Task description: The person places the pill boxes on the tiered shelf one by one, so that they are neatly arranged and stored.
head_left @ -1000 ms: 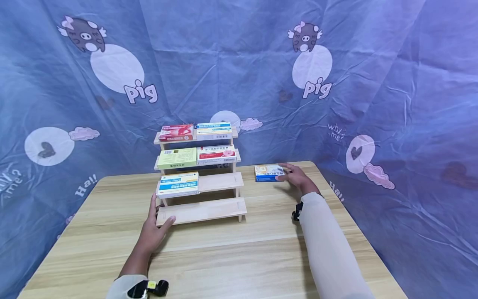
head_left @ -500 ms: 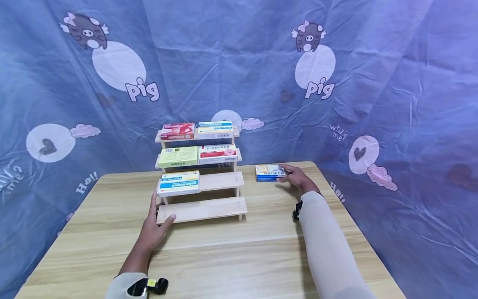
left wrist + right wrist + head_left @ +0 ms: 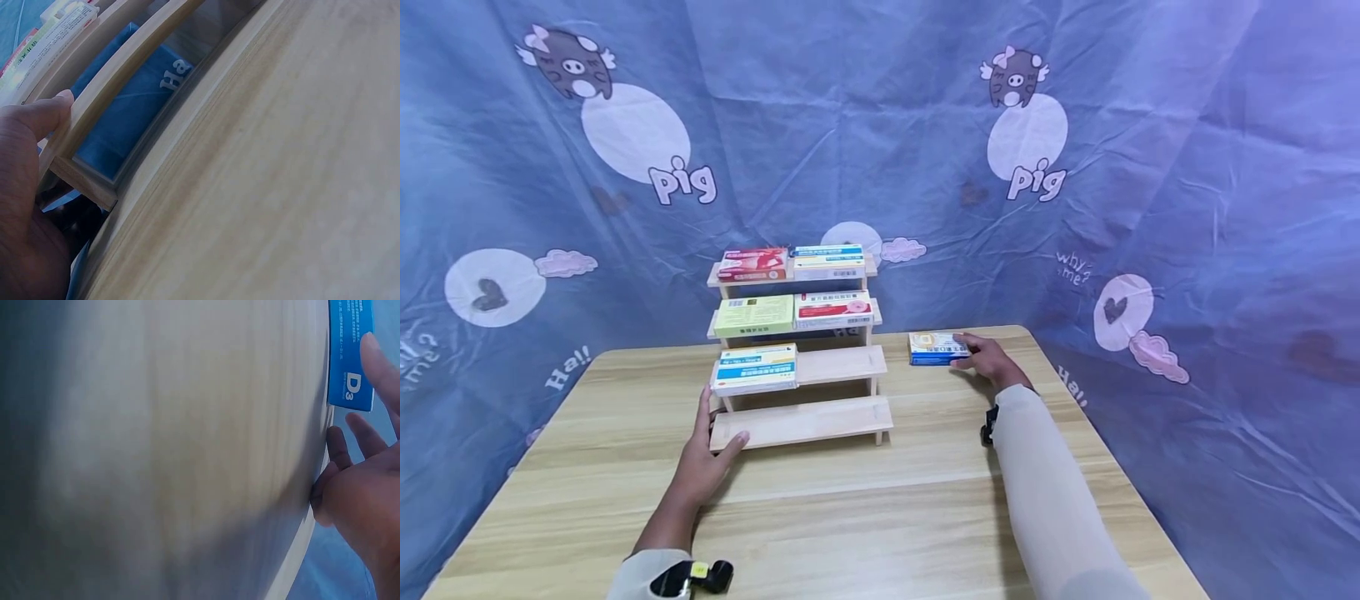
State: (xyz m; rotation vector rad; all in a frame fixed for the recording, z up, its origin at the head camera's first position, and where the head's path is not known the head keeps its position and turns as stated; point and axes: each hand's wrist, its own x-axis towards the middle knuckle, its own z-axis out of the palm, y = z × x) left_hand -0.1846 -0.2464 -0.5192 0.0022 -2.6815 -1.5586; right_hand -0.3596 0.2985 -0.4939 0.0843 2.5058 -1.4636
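Note:
My left hand [image 3: 703,462] grips the lower left end of a wooden tiered display rack [image 3: 805,423]. In the left wrist view its thumb [image 3: 53,112] lies on the bottom step's board, with the other fingers partly hidden beyond the end. My right hand [image 3: 988,360] pinches the right end of a blue, white and orange medicine box [image 3: 934,348] lying flat on the table to the right of the rack. In the right wrist view the thumb [image 3: 375,359] is against the box's blue side, marked D3; lower fingers are loosely bent below it.
On the rack's top step lie a red box [image 3: 752,264] and a blue-white box [image 3: 830,262]. A green box [image 3: 754,316] and a red-white box [image 3: 833,310] share the step below. Another blue-white box [image 3: 754,368] sits on the third step. A blue printed curtain [image 3: 880,150] hangs behind the table [image 3: 850,525].
The view shifts slightly. Both hands keep their places, the left at the rack's end and the right at the medicine box; the box shows no clear movement on the table.

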